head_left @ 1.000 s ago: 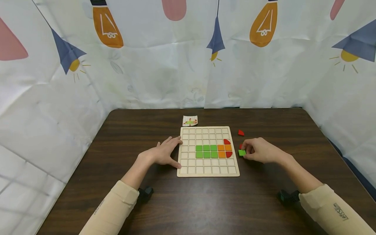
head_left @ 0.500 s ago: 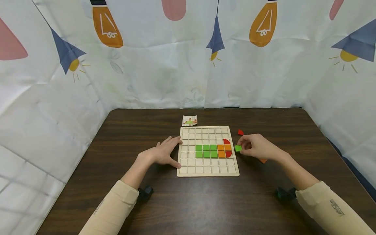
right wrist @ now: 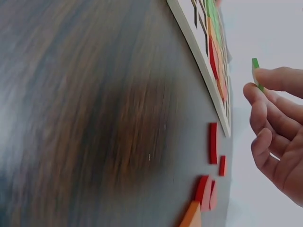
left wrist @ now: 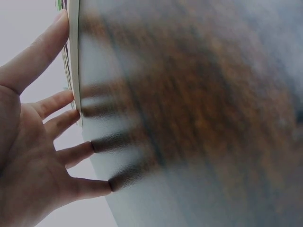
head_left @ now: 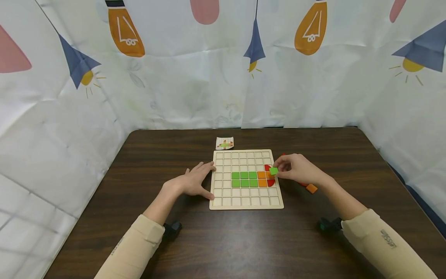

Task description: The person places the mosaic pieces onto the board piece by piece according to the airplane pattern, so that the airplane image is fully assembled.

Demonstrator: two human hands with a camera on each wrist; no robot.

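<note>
A pale wooden grid board lies on the dark table. Set in its cells are several green square tiles, orange square tiles and red quarter-round tiles. My left hand rests at the board's left edge, fingers spread and straight, thumb on the near part of that edge. Between thumb and forefinger my right hand pinches a green square tile, raised over the board's right edge. In the right wrist view that green tile shows edge-on, above the table.
A small printed pattern card lies just beyond the board. Right of the board, an orange tile lies near the right wrist. Several red tiles lie beside it, partly hidden by the hand in the head view. A patterned cloth hangs behind the table.
My right hand has carried the green tile from the table right of the board up and leftward over the board's edge. The orange tile under the wrist has come into view. The left hand stays put.
</note>
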